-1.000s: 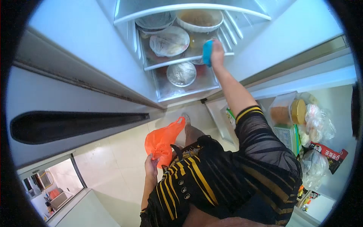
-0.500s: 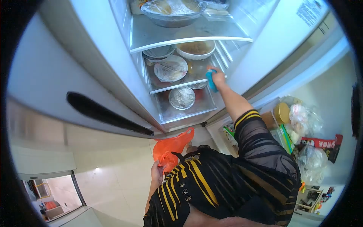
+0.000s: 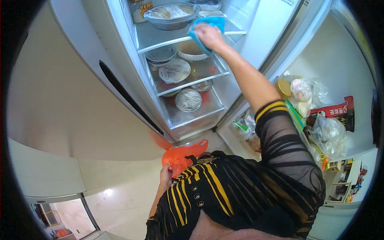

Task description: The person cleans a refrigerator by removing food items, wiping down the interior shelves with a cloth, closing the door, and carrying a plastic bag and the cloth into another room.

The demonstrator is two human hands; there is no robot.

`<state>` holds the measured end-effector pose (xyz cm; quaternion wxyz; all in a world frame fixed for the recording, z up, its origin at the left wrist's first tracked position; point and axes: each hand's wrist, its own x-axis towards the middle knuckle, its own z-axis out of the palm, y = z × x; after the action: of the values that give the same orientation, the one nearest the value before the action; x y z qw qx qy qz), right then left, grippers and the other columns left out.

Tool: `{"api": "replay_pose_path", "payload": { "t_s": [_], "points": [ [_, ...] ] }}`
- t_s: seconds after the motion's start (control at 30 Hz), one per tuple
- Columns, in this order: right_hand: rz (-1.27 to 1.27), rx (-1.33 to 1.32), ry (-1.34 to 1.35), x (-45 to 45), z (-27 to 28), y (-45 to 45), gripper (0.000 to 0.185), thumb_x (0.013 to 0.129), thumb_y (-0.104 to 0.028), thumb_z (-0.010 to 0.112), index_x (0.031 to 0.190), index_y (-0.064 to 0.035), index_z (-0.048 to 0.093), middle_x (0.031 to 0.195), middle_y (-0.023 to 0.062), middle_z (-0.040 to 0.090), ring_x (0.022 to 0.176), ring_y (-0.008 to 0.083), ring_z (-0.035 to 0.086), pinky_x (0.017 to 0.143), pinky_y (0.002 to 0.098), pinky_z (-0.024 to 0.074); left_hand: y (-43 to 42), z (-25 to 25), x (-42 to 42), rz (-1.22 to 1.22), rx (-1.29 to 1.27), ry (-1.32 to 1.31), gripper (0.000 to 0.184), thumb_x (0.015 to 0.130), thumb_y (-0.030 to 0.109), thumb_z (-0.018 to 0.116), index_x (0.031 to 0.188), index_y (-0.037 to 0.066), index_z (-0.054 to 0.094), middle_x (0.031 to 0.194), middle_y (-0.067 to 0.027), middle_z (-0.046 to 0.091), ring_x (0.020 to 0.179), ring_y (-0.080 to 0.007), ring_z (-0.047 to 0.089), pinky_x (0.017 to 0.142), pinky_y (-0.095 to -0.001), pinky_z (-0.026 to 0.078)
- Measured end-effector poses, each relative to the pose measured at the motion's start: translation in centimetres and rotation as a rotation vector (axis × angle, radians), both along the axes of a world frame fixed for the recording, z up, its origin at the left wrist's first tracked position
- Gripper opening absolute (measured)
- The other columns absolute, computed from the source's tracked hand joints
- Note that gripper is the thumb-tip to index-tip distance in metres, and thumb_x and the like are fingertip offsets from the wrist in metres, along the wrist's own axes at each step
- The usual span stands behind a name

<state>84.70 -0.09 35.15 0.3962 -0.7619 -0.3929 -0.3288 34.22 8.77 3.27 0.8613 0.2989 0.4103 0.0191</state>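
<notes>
My right hand (image 3: 208, 37) is closed on a blue cloth (image 3: 215, 22) at the front edge of the upper fridge shelf (image 3: 156, 40). Close by on that shelf is a large film-covered bowl (image 3: 171, 15). Low down at my waist, my left hand (image 3: 166, 175) grips an orange plastic bag (image 3: 182, 156). Beneath the upper shelf stand a white fluted bowl (image 3: 193, 51) and a film-wrapped plate (image 3: 175, 71). A film-covered bowl (image 3: 188, 100) rests on the lowest shelf.
The left fridge door (image 3: 88, 80) stands open, its dark handle recess showing. On the open right door's racks are a gold-lidded jar (image 3: 283, 88), a red packet (image 3: 330, 111) and a knotted clear bag (image 3: 329, 134). Pale floor tiles (image 3: 120, 184) lie below.
My right hand has moved up with the blue cloth from the middle shelf's edge to the upper shelf. The view has shifted, showing more of the upper fridge. My left hand still holds the orange bag.
</notes>
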Motion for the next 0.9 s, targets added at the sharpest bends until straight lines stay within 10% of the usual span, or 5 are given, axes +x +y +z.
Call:
{"api": "replay_pose_path", "payload": {
  "t_s": [0.27,0.37,0.5,0.67,0.9],
  "points": [
    [-0.294,-0.789,0.048,18.1,-2.2,-5.6,0.034,0.087,-0.029,0.036,0.106,-0.0093,0.056,0.113,0.0136,0.053,0.105,0.0305,0.049,0.087,0.0376,0.0400,-1.4,-2.8,-2.9,0.213,-0.033,0.032,0.017,0.080,0.022,0.054,0.071,0.010,0.049,0.072,-0.0048,0.053,0.072,-0.0159,0.051,0.071,-0.0324,0.045],
    [-0.414,-0.735,0.367,11.8,-0.2,-2.4,0.042,0.084,-0.037,0.035,0.114,-0.0126,0.052,0.119,0.0114,0.050,0.108,0.0293,0.047,0.093,0.0391,0.0352,-2.6,-3.8,-4.2,0.279,-0.148,0.081,0.022,0.080,0.022,0.055,0.064,0.010,0.046,0.065,-0.0038,0.049,0.071,-0.0173,0.050,0.073,-0.0344,0.044],
    [-0.190,-0.726,0.018,1.3,0.8,3.4,0.039,0.086,-0.034,0.036,0.111,-0.0108,0.054,0.120,0.0112,0.049,0.112,0.0276,0.044,0.095,0.0372,0.0341,-3.4,-2.0,-4.2,0.128,0.116,0.238,0.023,0.080,0.021,0.054,0.063,0.010,0.045,0.068,-0.0053,0.050,0.073,-0.0200,0.050,0.076,-0.0365,0.043],
    [-0.156,-0.561,0.079,15.6,-2.4,-5.1,0.037,0.086,-0.033,0.038,0.113,-0.0133,0.053,0.121,0.0096,0.048,0.114,0.0267,0.042,0.095,0.0348,0.0337,-1.1,1.2,-1.9,0.301,-0.014,0.014,0.020,0.083,0.021,0.050,0.067,0.010,0.045,0.073,-0.0059,0.052,0.076,-0.0196,0.051,0.080,-0.0375,0.043],
    [-0.208,-0.512,-0.025,6.9,-0.7,-2.5,0.030,0.084,-0.021,0.044,0.108,-0.0065,0.056,0.115,0.0121,0.052,0.107,0.0259,0.048,0.092,0.0361,0.0369,-0.5,0.2,-3.1,0.379,0.018,0.072,0.016,0.082,0.021,0.051,0.070,0.011,0.047,0.073,-0.0029,0.051,0.077,-0.0183,0.052,0.076,-0.0340,0.045]
  ]
}}
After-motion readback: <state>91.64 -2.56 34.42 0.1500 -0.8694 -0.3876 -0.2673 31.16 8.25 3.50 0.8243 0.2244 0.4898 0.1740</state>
